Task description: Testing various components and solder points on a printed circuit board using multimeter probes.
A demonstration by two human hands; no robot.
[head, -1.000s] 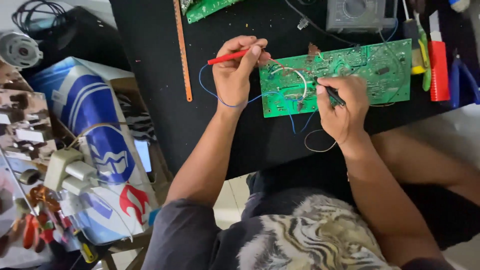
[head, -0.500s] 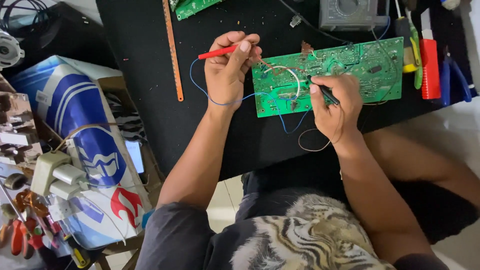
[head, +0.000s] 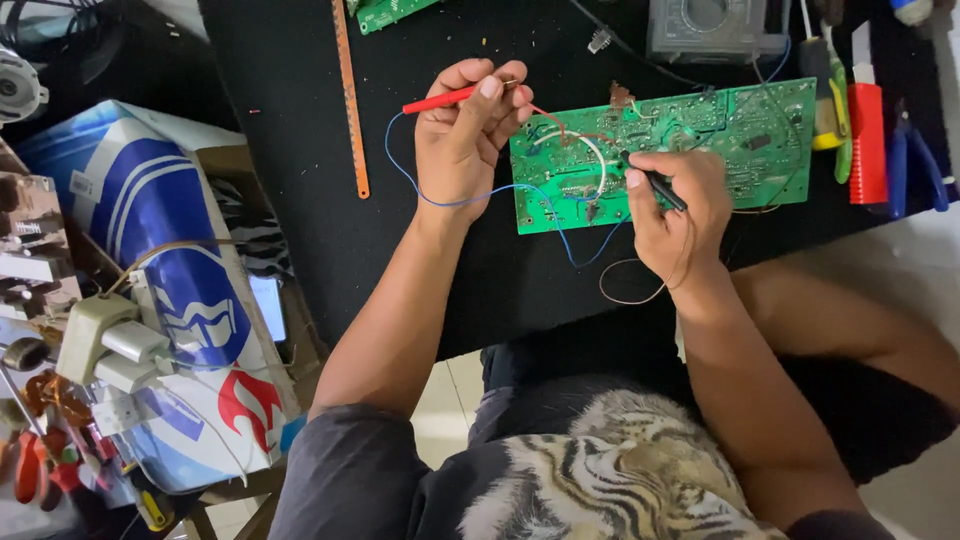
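A green circuit board (head: 740, 135) lies on a black mat (head: 300, 120). My left hand (head: 465, 140) grips a red test probe (head: 440, 99) just left of the board, its metal tip pointing right near the board's upper left corner. My right hand (head: 675, 215) holds a black test probe (head: 662, 188) like a pen, tip pressed onto the board's middle left. Blue and red wires (head: 420, 190) loop around my left hand and under the board.
A grey meter (head: 710, 25) sits behind the board. An orange saw blade (head: 350, 100) lies to the left. A red tool (head: 866, 130), a yellow-green screwdriver (head: 825, 100) and blue pliers (head: 915, 160) lie at right. A blue-white box (head: 170, 270) and parts clutter fill the left.
The view has shifted slightly, so everything sits a little lower and to the right. Both hands keep the same grip on their probes at the board.
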